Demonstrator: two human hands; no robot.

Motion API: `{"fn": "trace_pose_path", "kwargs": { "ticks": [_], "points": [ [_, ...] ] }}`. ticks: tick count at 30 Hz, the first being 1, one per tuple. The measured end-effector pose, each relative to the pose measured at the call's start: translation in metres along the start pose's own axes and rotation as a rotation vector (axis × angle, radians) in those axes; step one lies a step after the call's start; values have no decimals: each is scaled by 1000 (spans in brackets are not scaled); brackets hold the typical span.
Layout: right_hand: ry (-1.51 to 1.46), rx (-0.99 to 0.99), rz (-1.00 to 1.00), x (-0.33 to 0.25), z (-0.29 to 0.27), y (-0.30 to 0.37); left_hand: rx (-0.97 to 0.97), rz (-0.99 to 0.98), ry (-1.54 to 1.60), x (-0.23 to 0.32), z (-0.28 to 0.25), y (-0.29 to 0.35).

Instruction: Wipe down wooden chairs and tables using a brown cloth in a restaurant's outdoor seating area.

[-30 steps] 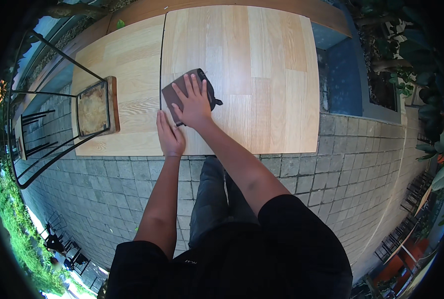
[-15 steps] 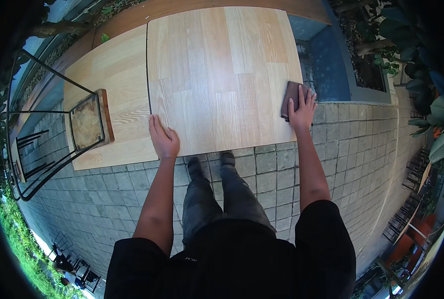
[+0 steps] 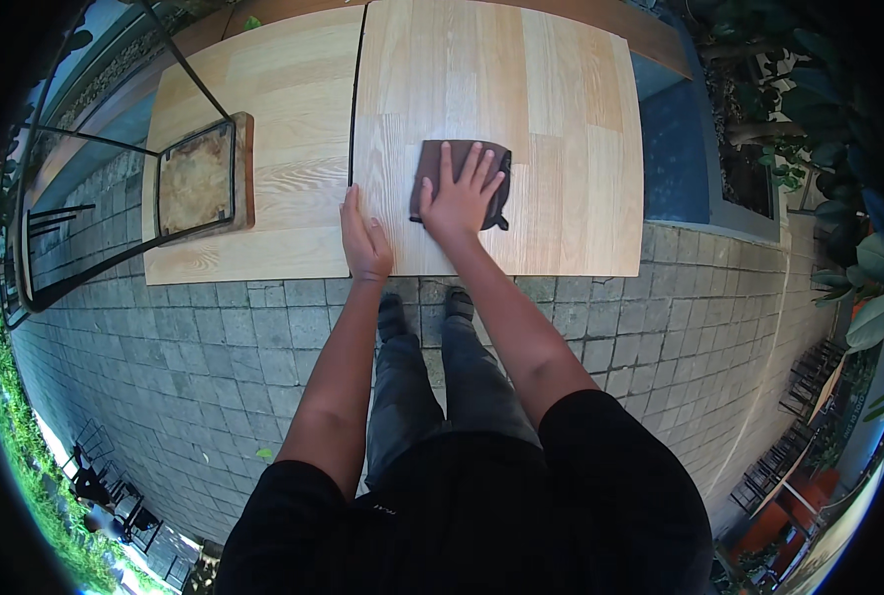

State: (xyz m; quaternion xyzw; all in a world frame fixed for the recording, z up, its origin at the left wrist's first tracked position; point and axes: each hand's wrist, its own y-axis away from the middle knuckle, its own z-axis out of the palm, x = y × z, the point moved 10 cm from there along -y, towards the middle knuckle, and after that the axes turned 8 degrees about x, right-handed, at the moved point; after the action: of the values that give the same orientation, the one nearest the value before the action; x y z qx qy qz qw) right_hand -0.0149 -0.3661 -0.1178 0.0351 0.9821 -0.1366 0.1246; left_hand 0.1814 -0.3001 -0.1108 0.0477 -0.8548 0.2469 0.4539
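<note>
My right hand lies flat with spread fingers on a folded dark brown cloth, pressing it against the light wood tabletop. The cloth sits left of the middle of that top, and a dark corner of it sticks out by the wrist. At the dark seam between this top and a second wood tabletop rests my left hand. Its fingers are stretched out along the seam, and it holds nothing.
A stool with a wooden seat and black metal legs stands upside down on the left tabletop. Behind the tables runs a brown wooden bench. Grey paving lies underfoot. Plants border the right side.
My right hand has slid left with the cloth, from the right edge of the tabletop toward its middle. My left hand remains by the seam. The view has shifted.
</note>
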Motion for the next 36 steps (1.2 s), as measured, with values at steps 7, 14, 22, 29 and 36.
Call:
{"fn": "trace_pose_path", "kwargs": {
  "ticks": [7, 14, 22, 29, 36],
  "points": [
    [-102, -82, -385, -100, 22, 18, 37, 9, 109, 16, 5, -2],
    [-187, -29, -227, 62, -37, 17, -117, 170, -158, 24, 17, 6],
    [87, 73, -12, 326, -118, 34, -87, 154, -220, 25, 23, 4],
    [265, 84, 312, 334, -111, 88, -43, 112, -118, 19, 20, 5],
    [134, -39, 152, 119, -52, 95, 167, -119, 228, -8, -27, 10]
  ]
}}
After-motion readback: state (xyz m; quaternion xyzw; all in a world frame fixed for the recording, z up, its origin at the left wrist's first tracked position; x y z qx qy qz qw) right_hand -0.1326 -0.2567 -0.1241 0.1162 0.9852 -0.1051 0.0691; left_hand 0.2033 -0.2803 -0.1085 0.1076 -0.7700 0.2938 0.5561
